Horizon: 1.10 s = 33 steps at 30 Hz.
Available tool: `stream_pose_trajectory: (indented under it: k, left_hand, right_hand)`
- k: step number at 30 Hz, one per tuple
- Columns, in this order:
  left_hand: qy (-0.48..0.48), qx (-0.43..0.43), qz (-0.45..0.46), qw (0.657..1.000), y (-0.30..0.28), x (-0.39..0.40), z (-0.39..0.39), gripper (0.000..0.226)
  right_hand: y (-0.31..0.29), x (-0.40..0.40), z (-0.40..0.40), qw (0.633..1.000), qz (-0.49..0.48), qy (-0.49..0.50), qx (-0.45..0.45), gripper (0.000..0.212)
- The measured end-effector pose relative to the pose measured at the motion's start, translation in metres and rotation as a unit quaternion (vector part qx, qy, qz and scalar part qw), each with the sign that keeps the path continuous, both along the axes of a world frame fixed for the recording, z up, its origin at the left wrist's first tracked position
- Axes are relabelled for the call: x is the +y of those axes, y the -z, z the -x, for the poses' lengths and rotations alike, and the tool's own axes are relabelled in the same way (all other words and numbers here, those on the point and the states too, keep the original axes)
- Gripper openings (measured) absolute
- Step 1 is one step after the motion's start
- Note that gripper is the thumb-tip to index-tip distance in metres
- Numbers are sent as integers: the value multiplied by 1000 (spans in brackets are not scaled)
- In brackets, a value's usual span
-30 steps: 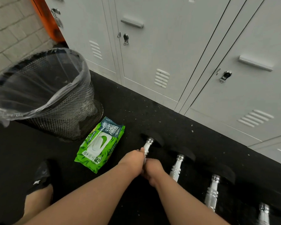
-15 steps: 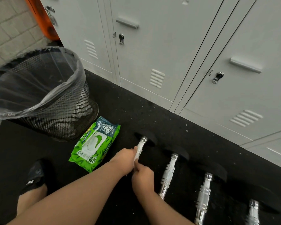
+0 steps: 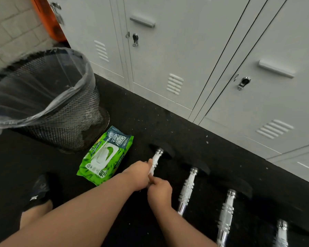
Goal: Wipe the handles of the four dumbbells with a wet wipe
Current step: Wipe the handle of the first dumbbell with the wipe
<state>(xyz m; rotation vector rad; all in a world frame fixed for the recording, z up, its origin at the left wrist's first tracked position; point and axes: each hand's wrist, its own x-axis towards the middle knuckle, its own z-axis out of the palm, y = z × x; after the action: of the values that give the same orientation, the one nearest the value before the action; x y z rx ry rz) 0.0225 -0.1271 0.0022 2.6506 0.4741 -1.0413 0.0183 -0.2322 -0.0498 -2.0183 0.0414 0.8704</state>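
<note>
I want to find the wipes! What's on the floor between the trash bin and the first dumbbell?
The green wet-wipe pack lies there, between the mesh bin and the leftmost dumbbell, in the head view.

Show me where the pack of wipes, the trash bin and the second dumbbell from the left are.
pack of wipes (image 3: 103, 157): head view, on its white flip lid.
trash bin (image 3: 75, 122): head view, on its mesh wall.
second dumbbell from the left (image 3: 186, 190): head view, on its ridged handle.

Black speckled rubber floor (image 3: 177, 125) below a row of pale grey metal lockers (image 3: 177, 50), pale brick wall (image 3: 9, 31) at far left, an orange panel (image 3: 48, 20) wedged between wall and lockers.
</note>
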Motion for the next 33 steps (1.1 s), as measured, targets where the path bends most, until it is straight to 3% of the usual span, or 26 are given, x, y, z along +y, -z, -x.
stream_pose_trajectory:
  k: [2, 4, 6, 9, 12, 15, 17, 18, 20, 22, 26, 28, 33]
  left_hand:
    - [5, 2, -4, 1000, -1, 1, 1, 72]
    - [1, -14, -1, 1000, 1, 3, 4, 69]
    - [-4, -31, 4, 1000, 2, 4, 6, 68]
    - [8, -31, 0, 999, -2, 3, 5, 67]
    - [1, -33, 18, 999, -5, 3, 5, 67]
    - [-14, -14, 12, 1000, -5, -1, 5, 72]
    - [-12, -8, -8, 1000, -5, -5, 4, 76]
    - [-7, -8, -15, 1000, -7, -6, 4, 77]
    - [-7, -15, -9, 1000, -6, -6, 5, 75]
    - [-15, -24, 2, 1000, -3, -6, 7, 75]
    - [-16, -36, 1, 999, 0, -2, 7, 75]
    - [-14, -35, 2, 999, 2, -1, 7, 75]
    - [-25, -31, 9, 999, 3, -1, 6, 74]
  right_hand:
    - [7, -1, -20, 999, 16, 28, 18, 21]
    - [10, 4, -40, 982, -14, 165, 87, 16]
    - [9, 13, -44, 963, -64, 234, 118, 17]
    - [3, 18, -21, 983, -51, 171, 53, 26]
    - [-5, 4, 13, 999, 10, 30, -19, 22]
    - [-9, -8, 22, 984, 48, -153, -73, 31]
    - [-6, -13, 14, 975, 71, -202, -56, 29]
    - [-4, -15, 9, 980, 72, -184, -36, 22]
    - [-6, -13, -5, 998, 52, -2, 44, 20]
    - [-7, -9, -24, 973, 16, 172, 155, 19]
    - [-13, 14, -62, 909, -74, 303, 277, 16]
    - [-15, 22, -69, 899, -123, 325, 267, 26]
    - [-5, 32, -59, 902, -171, 284, 277, 21]
